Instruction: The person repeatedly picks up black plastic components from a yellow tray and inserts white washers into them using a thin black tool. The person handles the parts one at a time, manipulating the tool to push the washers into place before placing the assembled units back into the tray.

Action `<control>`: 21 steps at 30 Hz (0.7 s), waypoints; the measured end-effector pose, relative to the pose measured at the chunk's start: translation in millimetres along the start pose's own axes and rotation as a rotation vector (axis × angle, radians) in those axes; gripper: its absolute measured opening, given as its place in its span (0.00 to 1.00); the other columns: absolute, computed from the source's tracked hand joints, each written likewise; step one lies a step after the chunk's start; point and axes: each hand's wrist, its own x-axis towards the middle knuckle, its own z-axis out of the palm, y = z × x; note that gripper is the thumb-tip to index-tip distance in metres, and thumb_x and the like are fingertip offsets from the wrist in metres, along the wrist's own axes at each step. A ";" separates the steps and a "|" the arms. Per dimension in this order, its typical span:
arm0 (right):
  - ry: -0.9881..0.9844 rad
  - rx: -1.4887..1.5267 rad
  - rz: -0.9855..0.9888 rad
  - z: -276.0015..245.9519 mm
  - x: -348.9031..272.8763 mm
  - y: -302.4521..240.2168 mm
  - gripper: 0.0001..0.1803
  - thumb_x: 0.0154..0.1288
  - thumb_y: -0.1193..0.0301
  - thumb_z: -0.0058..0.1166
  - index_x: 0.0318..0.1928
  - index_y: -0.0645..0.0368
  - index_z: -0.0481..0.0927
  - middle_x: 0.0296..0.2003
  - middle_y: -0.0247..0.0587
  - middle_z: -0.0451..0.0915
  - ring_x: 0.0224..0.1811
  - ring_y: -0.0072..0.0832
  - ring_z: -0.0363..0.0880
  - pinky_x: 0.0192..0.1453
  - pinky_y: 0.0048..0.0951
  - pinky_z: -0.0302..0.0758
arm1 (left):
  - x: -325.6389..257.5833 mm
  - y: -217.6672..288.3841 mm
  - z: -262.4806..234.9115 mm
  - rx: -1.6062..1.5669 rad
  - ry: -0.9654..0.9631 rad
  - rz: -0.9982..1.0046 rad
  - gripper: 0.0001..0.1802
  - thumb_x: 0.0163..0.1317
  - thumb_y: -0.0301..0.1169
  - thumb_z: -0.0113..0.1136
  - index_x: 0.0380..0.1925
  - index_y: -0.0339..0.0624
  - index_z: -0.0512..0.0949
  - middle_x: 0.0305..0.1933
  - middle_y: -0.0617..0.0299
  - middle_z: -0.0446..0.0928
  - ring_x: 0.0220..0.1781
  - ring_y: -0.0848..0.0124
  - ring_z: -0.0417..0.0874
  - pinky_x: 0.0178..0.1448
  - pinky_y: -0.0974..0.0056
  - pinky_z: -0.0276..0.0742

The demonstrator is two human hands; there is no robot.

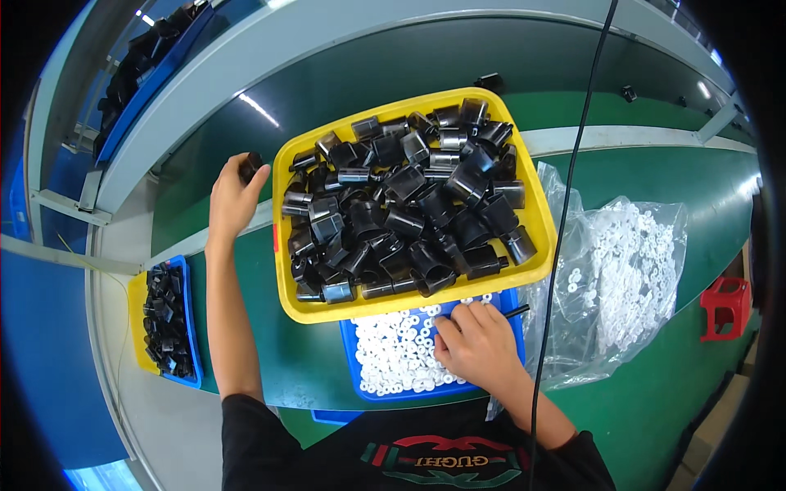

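My left hand (234, 200) is raised just left of the yellow tray (282, 245), its fingers closed around a small black plastic part (250, 167). That tray is heaped with black plastic parts (407, 182), short cylinders with square ends. At its near side, a blue tray (360, 380) holds many small white rings (397, 352) and is partly covered by the yellow one. Over the blue tray's right half, my right hand (479, 342) is closed, fingers curled, with a thin black rod (517, 312) sticking out beyond it. Its fingertips are close to the rings; whether they grip one is hidden.
A clear plastic bag (630, 270) of white rings lies at the right on the green table (704, 184). A black cable (583, 114) hangs down across the view. Far left, stacked bins (195, 344) hold more black parts. A red stool (727, 309) stands beyond the table.
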 end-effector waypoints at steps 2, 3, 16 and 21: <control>-0.005 0.022 -0.005 -0.7 1.2 -0.2 0.11 0.45 0.70 0.63 0.32 0.58 0.81 0.28 0.37 0.70 0.33 0.32 0.73 0.36 0.32 0.70 | 35.0 -37.5 23.6 -0.093 -0.041 -0.066 0.29 0.62 0.42 0.65 0.56 0.32 0.75 0.50 0.48 0.81 0.50 0.62 0.82 0.56 0.61 0.75; -0.007 0.034 -0.012 -2.3 1.8 0.0 0.10 0.45 0.70 0.63 0.31 0.57 0.80 0.28 0.37 0.70 0.33 0.32 0.73 0.36 0.32 0.69 | 48.6 -48.6 34.1 -0.193 -0.079 -0.130 0.30 0.61 0.42 0.65 0.57 0.31 0.75 0.50 0.47 0.81 0.51 0.62 0.82 0.56 0.61 0.75; -0.011 0.053 -0.107 -1.5 -0.9 1.9 0.09 0.44 0.69 0.63 0.25 0.53 0.75 0.27 0.33 0.69 0.34 0.30 0.72 0.38 0.30 0.68 | 84.9 -68.1 54.8 0.288 0.181 0.177 0.28 0.56 0.41 0.67 0.55 0.39 0.77 0.54 0.44 0.78 0.56 0.49 0.80 0.62 0.53 0.75; -0.048 0.080 -0.067 -0.4 -2.6 3.0 0.09 0.43 0.72 0.63 0.29 0.55 0.81 0.27 0.34 0.70 0.32 0.32 0.72 0.37 0.31 0.70 | 10.1 78.3 -8.0 -0.055 0.125 0.237 0.15 0.64 0.33 0.60 0.44 0.33 0.82 0.38 0.51 0.81 0.34 0.69 0.80 0.40 0.66 0.74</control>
